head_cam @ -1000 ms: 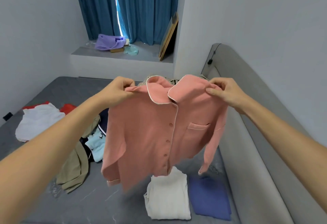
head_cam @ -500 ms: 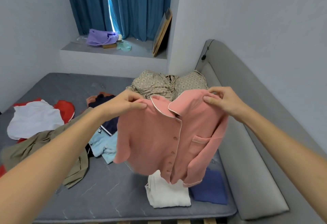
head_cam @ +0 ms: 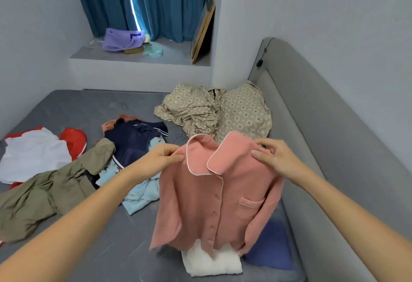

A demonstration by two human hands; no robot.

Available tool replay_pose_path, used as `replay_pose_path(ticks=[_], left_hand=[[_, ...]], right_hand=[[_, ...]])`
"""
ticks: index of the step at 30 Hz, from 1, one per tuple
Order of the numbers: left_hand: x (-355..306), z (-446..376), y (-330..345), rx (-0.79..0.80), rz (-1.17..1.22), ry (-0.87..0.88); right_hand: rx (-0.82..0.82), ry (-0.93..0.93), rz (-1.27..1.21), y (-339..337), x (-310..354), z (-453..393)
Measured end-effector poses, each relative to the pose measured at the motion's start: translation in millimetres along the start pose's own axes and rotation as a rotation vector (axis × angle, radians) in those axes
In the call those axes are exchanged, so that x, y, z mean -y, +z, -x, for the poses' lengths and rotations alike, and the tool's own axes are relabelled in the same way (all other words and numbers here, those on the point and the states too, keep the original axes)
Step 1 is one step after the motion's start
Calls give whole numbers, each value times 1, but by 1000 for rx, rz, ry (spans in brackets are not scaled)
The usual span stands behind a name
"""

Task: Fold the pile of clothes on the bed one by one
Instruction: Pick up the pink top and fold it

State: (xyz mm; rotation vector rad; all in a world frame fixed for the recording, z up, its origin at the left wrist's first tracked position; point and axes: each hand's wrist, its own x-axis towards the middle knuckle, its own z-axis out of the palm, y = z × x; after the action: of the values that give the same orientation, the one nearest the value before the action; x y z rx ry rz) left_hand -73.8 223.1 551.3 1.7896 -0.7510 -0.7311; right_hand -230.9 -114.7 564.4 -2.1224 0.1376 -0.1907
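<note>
shirt (head_cam: 214, 194) lowered toward bed (head_cam: 93, 112) | left hand (head_cam: 156, 159) + right hand (head_cam: 276, 159) pinch shoulders | lay-flat likely next

Soft daylight, wide-angle edge distortion

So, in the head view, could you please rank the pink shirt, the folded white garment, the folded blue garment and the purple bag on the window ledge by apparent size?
1. pink shirt, held up near the camera, so it looks biggest
2. folded white garment and folded blue garment: both partly hidden by the shirt, unranked
3. purple bag, far away
</note>
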Motion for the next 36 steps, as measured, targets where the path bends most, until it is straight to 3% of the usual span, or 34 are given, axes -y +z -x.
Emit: replay_pose_path(ticks=[12,19,23,31,34,36], left_hand=[[71,-129,33,-221,-86,-23],[158,-217,30,-262,-119,-41],[244,-308,8,-273,-175,-48],[435,-496,-16,-427,-449,-191],[492,-523,6,-539,-765,-319],[522,-517,39,-530,-855,-247]], right_hand=[[85,66,-70,-8,-141,-113],[106,120,-16,24,-239,-182],[69,155,34,54,-308,-253],[-28,137,334,137,-501,-401],[-122,185,599,178,-562,-416],[-153,157,763,214,-590,-400]])
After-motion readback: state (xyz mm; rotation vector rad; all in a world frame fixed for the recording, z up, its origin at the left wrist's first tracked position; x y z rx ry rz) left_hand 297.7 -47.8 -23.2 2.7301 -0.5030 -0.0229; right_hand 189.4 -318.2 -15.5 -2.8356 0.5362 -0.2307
